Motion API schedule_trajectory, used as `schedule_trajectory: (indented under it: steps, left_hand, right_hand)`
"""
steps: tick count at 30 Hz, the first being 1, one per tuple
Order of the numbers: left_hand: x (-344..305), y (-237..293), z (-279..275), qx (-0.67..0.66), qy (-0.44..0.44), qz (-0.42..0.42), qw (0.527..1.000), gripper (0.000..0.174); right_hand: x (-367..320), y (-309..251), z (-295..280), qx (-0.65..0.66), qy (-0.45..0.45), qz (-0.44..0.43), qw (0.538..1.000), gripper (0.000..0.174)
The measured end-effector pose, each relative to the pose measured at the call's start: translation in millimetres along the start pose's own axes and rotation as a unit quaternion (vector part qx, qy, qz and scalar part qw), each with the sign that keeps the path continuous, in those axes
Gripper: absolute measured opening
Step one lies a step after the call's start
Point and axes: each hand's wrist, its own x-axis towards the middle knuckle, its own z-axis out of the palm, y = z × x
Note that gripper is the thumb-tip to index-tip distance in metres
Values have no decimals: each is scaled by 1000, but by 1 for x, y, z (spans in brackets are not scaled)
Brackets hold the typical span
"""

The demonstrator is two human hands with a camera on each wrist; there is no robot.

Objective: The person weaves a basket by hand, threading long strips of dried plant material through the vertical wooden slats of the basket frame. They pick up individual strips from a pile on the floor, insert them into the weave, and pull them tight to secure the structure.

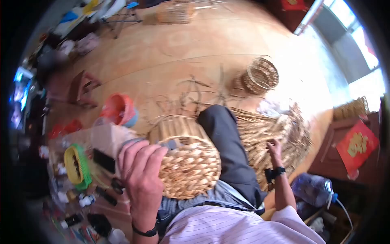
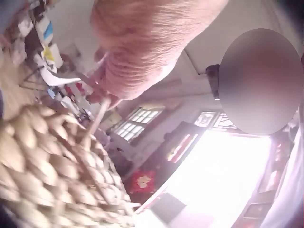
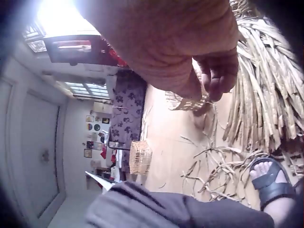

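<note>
A woven straw basket (image 1: pixel 189 168) lies tilted across the person's lap, its braided side toward the head camera. The left hand (image 1: pixel 142 171) is at its left edge, fingers bent. In the left wrist view that hand (image 2: pixel 137 52) pinches a thin straw strand (image 2: pixel 97 118) that runs down to the braided wall (image 2: pixel 52 166). The right hand (image 1: pixel 275 149) is held out over a large bundle of dry straw (image 1: pixel 280 138). Its fingers (image 3: pixel 216 78) hang loosely curled beside the stalks in the right wrist view, and nothing shows between them.
A finished-looking basket (image 1: pixel 262 75) stands on the floor ahead, near scattered straw pieces (image 1: pixel 195 87). To the left are a red bucket (image 1: pixel 118 109), a wooden stool (image 1: pixel 83 88) and a cluttered low table with a green basket (image 1: pixel 83 171). A large water bottle (image 1: pixel 313 189) lies at the right.
</note>
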Motion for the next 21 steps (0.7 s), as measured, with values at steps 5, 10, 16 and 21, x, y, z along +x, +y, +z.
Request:
schedule_trajectory:
  steps: [5, 10, 16, 21]
  left_hand:
    - [10, 35, 30, -53, -125, -63, 989, 25]
    - [10, 45, 62, -20, -171, -161, 972, 30]
    - [9, 36, 70, -22, -164, -146, 975, 22]
    - [16, 43, 67, -23, -180, -165, 969, 21]
  right_hand:
    - [1, 96, -30, -82, 54, 112, 989, 24]
    - [-15, 156, -33, -146, 72, 139, 977, 24]
    - [-17, 135, 5, -242, 42, 6, 969, 22]
    - [6, 86, 53, -271, 22, -144, 951, 11]
